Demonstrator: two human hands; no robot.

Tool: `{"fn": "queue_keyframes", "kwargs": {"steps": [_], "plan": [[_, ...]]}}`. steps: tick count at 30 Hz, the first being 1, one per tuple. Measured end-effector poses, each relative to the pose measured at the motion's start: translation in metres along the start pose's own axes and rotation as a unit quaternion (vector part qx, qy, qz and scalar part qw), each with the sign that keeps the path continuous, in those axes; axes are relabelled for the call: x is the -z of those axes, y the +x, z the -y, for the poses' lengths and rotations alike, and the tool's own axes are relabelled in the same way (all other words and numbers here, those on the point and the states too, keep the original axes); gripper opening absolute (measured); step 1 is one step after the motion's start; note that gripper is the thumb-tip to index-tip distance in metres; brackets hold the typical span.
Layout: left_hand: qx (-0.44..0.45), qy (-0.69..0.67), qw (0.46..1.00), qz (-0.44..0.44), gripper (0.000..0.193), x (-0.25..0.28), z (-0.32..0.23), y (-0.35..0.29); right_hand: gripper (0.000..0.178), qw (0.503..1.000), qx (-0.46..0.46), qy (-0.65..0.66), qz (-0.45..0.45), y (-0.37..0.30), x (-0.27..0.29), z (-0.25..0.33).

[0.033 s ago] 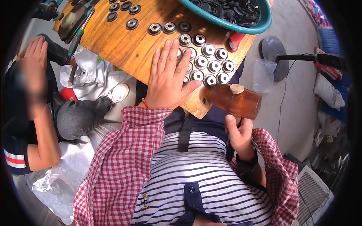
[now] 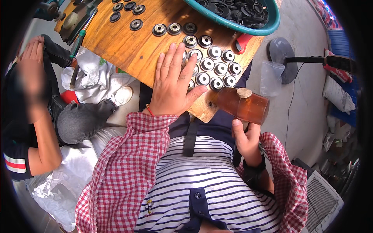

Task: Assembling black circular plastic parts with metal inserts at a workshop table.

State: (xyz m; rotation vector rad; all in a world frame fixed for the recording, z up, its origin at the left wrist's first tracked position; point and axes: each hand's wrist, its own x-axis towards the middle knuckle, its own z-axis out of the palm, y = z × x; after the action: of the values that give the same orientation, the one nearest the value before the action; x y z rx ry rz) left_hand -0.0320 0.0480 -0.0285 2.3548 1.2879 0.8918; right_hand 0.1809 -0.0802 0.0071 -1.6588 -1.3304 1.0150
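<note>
My left hand (image 2: pixel 173 83) lies flat with its fingers spread at the left side of a cluster of small round black wheels with metal centres (image 2: pixel 221 68). Its fingers cover some of them, and it rests partly on the wooden board (image 2: pixel 132 50). My right hand (image 2: pixel 249 141) is wrapped round the handle of a mallet with a translucent amber head (image 2: pixel 254 106). The handle's wooden end shows on top of the head, while its grip is mostly hidden. The mallet head lies beside the board's near corner, just right of the nearest wheels.
A teal basin (image 2: pixel 274 19) of black rings stands on the far right of the board, near a red-handled tool (image 2: pixel 243 42). More wheels (image 2: pixel 136 24) lie farther left. Another person's hand (image 2: pixel 35 50) and leg are at the left. A green-handled screwdriver (image 2: pixel 79 40) lies along the board's left edge.
My left hand has slid slightly back toward me. The mallet and my right hand stay nearly in place. The other person's hand at the left has shifted a little.
</note>
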Motion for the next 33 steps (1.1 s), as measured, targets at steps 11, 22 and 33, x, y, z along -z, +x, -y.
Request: {"fn": "queue_keyframes", "kwargs": {"steps": [11,22,33], "plan": [[-0.071,-0.152,0.985,0.042,0.049,-0.032,-0.032,-0.075,0.02,0.995,-0.074,-0.06,-0.017,-0.025,0.021,0.011],[-0.039,-0.171,0.984,-0.015,0.098,-0.04,-0.036,-0.088,0.039,0.909,-0.01,-0.377,0.178,-0.02,0.016,0.051],[-0.044,-0.14,0.989,-0.004,0.11,-0.042,-0.034,-0.086,0.026,0.9,0.187,-0.371,0.135,-0.01,0.015,0.019]]}}
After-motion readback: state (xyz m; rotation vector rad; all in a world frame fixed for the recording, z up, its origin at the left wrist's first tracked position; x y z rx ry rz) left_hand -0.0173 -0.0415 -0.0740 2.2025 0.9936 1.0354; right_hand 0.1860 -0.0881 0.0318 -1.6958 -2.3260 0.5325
